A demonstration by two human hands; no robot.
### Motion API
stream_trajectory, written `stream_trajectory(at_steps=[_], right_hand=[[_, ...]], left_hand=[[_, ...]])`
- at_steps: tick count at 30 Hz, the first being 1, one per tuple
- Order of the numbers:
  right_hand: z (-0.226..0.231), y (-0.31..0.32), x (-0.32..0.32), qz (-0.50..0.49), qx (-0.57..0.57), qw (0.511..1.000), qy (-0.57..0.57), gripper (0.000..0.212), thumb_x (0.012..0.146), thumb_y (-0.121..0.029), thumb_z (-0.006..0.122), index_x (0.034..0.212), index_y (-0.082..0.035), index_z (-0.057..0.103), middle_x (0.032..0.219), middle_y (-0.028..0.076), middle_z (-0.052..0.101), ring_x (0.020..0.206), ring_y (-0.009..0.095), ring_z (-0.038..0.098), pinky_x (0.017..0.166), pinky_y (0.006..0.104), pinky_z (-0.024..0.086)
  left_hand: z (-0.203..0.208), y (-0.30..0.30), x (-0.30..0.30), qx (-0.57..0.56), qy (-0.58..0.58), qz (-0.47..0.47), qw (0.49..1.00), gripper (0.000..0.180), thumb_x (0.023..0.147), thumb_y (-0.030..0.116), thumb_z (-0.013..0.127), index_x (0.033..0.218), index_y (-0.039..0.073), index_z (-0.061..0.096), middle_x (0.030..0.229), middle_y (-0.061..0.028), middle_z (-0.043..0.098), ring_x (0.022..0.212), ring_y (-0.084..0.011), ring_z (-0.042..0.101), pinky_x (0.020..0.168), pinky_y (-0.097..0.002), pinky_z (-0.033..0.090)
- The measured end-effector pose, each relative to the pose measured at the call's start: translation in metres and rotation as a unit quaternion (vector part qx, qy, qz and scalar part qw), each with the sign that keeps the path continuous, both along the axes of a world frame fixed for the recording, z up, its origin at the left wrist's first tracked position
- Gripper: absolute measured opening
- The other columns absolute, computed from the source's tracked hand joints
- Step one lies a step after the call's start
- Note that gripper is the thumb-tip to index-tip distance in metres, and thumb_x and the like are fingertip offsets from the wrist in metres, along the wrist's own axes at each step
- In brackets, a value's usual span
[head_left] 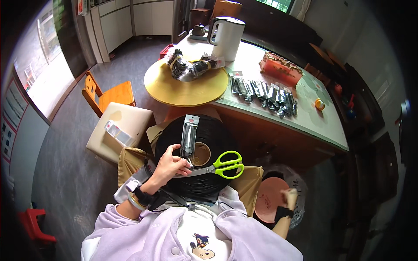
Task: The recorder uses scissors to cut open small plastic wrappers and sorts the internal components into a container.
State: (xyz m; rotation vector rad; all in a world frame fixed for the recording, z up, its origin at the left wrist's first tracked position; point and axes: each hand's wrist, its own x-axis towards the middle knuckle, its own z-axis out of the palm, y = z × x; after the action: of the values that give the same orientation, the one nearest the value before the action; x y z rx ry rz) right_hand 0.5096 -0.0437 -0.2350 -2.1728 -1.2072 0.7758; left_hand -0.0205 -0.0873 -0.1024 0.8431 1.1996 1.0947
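My left hand [170, 164] pinches the lower end of a small clear packet [189, 135] with dark contents, held upright over a big black spool of tape [217, 135] on my lap. Green-handled scissors [220, 166] lie across the spool, their blades pointing to my left hand. My right hand [289, 198] is down at the right over a round pinkish disc [270, 198] on the floor; its fingers look curled, and what they hold is unclear.
A table [305, 117] ahead carries a row of several filled packets [263, 92], a yellow tape spool [187, 89] with a bundle of dark parts [189, 66], a white kettle [226, 37] and a red box [281, 68]. A beige stool [119, 130] stands left.
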Motion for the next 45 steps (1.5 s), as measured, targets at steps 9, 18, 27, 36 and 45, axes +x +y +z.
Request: stream_trajectory(at_steps=[9,18,27,36,45], right_hand=[[0.058,0.017,-0.036,0.079,-0.027,0.916,0.393,0.022,0.075,-0.016,0.066,0.063,-0.002,0.056,0.055,0.009,0.057,0.048,0.019,0.057,0.04,0.0264,0.043],[0.167,0.04,-0.193,0.204,0.268,0.937,-0.097,0.004,0.07,-0.001,0.058,0.074,0.0,0.059,0.058,0.007,0.055,0.054,0.015,0.058,0.049,0.0254,0.044],[0.125,0.006,-0.357,0.535,0.333,0.762,0.153,0.065,0.071,0.012,0.056,0.131,-0.006,0.038,0.11,0.014,0.06,0.08,0.018,0.064,0.067,0.0267,0.053],[0.108,0.006,-0.36,0.445,0.369,0.798,0.171,0.06,0.076,0.009,0.057,0.131,-0.005,0.038,0.096,0.015,0.064,0.083,0.025,0.065,0.071,0.0295,0.052],[0.113,-0.002,-0.358,0.439,0.39,0.775,0.233,0.05,0.075,0.01,0.059,0.121,-0.003,0.048,0.098,0.015,0.061,0.081,0.024,0.065,0.068,0.0279,0.053]], left_hand=[[0.003,-0.001,0.002,0.005,-0.01,-0.009,1.0,0.062,0.084,0.002,0.052,0.132,-0.001,0.012,0.082,-0.0184,0.062,0.067,-0.0235,0.065,0.06,-0.03,0.056],[0.006,-0.004,0.004,-0.006,-0.042,0.009,0.999,0.069,0.085,0.004,0.053,0.134,0.0,0.005,0.084,-0.0193,0.061,0.069,-0.0257,0.065,0.061,-0.0324,0.056],[0.014,-0.006,0.011,0.02,-0.107,-0.027,0.994,0.073,0.087,0.007,0.054,0.135,0.001,0.0,0.085,-0.0194,0.061,0.07,-0.026,0.065,0.063,-0.0335,0.055],[0.014,0.0,0.002,0.438,0.521,0.052,0.731,0.044,0.073,0.0,0.062,0.116,0.004,0.051,0.092,-0.0138,0.063,0.07,-0.0247,0.065,0.059,-0.0295,0.055],[-0.012,0.008,0.009,0.532,0.442,0.019,0.722,0.025,0.069,-0.003,0.063,0.094,0.002,0.065,0.101,-0.0158,0.063,0.077,-0.0267,0.066,0.064,-0.0293,0.055]])
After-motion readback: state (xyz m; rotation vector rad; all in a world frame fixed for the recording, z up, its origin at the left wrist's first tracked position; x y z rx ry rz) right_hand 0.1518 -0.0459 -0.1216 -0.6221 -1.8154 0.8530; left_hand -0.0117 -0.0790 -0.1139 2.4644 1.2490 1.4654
